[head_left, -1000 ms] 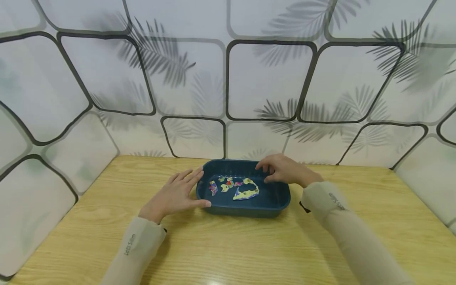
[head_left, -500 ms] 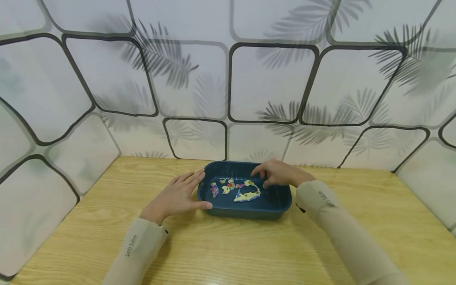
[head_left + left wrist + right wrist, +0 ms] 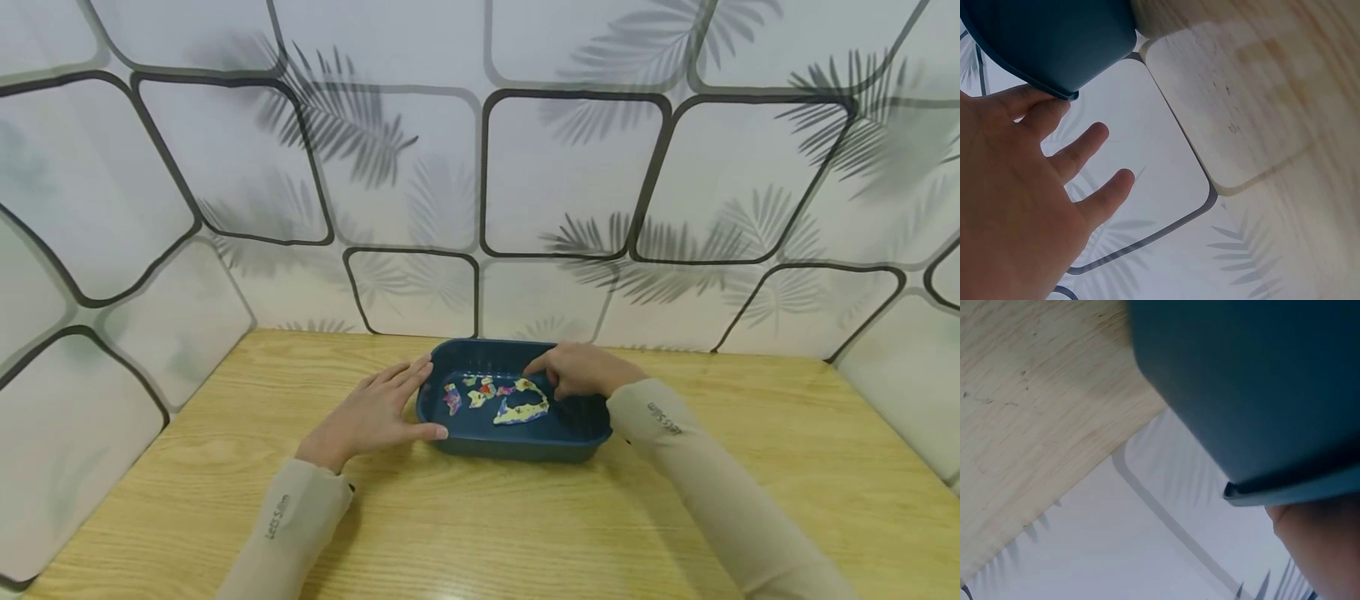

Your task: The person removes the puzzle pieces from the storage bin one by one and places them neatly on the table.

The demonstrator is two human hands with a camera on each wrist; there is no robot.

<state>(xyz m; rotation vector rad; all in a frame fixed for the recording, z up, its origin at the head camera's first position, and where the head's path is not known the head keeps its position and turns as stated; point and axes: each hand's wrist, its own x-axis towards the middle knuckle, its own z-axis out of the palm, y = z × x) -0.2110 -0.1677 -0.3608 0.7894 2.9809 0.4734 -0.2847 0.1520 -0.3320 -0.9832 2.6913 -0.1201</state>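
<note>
Colourful pieces point(image 3: 486, 390) lie inside a dark blue basin point(image 3: 510, 447), a little below the centre of the head view. Largest of them is a curved yellow piece point(image 3: 519, 413), to the right of the small ones. The left hand point(image 3: 372, 412) has its fingers spread: they rest at the basin's left end, with the thumb at the near left corner. The right hand point(image 3: 585, 369) reaches in over the upper right rim; its index finger is extended toward the top of the curved piece, the others are bent, and no pinched thing can be seen. Whether this fingertip touches the piece, one cannot tell.

It seems that the step in hand is arranging the pieces with one finger, while the left hand steadies the basin. Next, probably, a light, small push is called for, so that the neighbouring pieces are not disturbed.
</note>
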